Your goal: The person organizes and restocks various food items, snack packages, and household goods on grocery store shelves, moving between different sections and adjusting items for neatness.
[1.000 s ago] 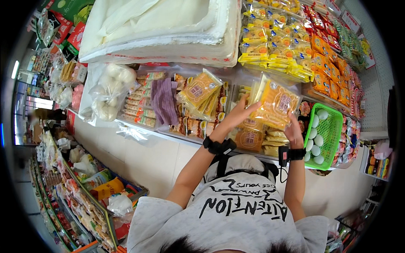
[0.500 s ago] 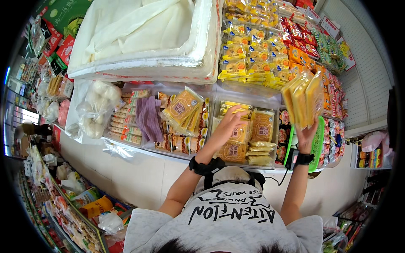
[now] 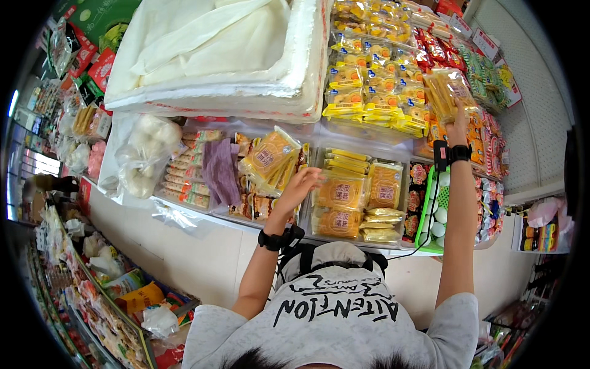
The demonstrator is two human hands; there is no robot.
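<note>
My right hand [image 3: 456,126] reaches far to the right and grips a small stack of flat yellow packaged cakes [image 3: 441,95] by its near edge. The stack is over orange and red snack packets. My left hand [image 3: 301,187] is empty with fingers apart, hovering at the left edge of a clear bin [image 3: 402,203]. Inside that bin lie flat packaged cakes [image 3: 341,192], some face up and some standing on edge. Left of the hand, several more packaged cakes [image 3: 270,154] are fanned over small wrapped snacks, beside a purple cloth [image 3: 220,172].
A large white foam box [image 3: 215,101] with cloth inside stands at the back left. Bagged white balls [image 3: 147,154] lie in front of it. Yellow-wrapped pastries [image 3: 375,86] fill the back middle. A green basket [image 3: 428,227] holding eggs sits under my right forearm.
My right hand has carried the cake stack away from me, from above the green basket to over the snack packets. My left hand has drawn back leftward off the cakes in the bin.
</note>
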